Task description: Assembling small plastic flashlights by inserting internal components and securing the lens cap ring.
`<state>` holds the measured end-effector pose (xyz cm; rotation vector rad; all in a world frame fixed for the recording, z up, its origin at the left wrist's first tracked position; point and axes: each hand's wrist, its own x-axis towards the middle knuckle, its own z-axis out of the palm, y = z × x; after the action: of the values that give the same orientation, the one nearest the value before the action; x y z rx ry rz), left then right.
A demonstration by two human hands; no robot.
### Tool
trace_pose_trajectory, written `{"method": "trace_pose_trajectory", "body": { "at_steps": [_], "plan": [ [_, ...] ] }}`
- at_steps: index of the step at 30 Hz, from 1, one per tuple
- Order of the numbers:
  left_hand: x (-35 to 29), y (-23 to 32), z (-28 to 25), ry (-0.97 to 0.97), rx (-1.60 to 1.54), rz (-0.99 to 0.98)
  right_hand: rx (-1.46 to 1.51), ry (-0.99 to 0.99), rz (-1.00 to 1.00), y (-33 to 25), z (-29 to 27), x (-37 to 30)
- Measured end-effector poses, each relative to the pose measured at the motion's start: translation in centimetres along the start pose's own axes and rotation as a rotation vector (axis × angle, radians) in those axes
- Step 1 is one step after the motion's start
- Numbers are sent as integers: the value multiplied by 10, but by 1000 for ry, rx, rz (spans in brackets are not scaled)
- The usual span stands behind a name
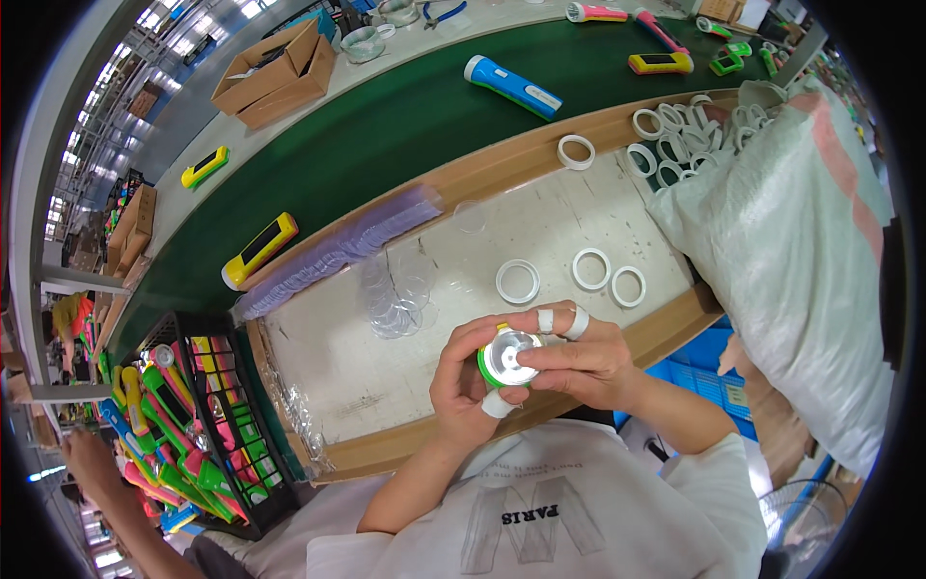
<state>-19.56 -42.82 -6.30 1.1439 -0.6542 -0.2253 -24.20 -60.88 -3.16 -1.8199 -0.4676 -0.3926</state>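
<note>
Near the front edge of the work tray, my left hand point(457, 378) is closed around a flashlight point(503, 359) with green and yellow on its body. Its round silver reflector end faces up, with a pale rim. My right hand point(596, 365) grips the same end from the right, fingers along the far side of the rim and a fingertip on the face. White tape wraps fingers of both hands. Whether a lens covers the reflector I cannot tell. Just beyond the hands lie white rings point(518, 297) and loose clear discs point(395, 299).
A row of clear discs point(338, 256) lines the tray's far edge point(521, 174). More white rings point(672, 147) pile beside a white woven sack point(772, 232). A blue flashlight point(513, 87) lies on the green belt point(405, 135). Left, a black basket point(227, 415) holds flashlights near another person's arm point(106, 482).
</note>
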Motion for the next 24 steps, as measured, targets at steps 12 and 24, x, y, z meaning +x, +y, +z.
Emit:
{"method": "trace_pose_trajectory", "body": {
  "at_steps": [12, 24],
  "plan": [
    [-2, 0, 2, 16, 42, 56, -69, 93, -150, 0, 15, -5],
    [0, -7, 9, 55, 287, 171, -872, -97, 352, 49, -65, -38]
  ]
}}
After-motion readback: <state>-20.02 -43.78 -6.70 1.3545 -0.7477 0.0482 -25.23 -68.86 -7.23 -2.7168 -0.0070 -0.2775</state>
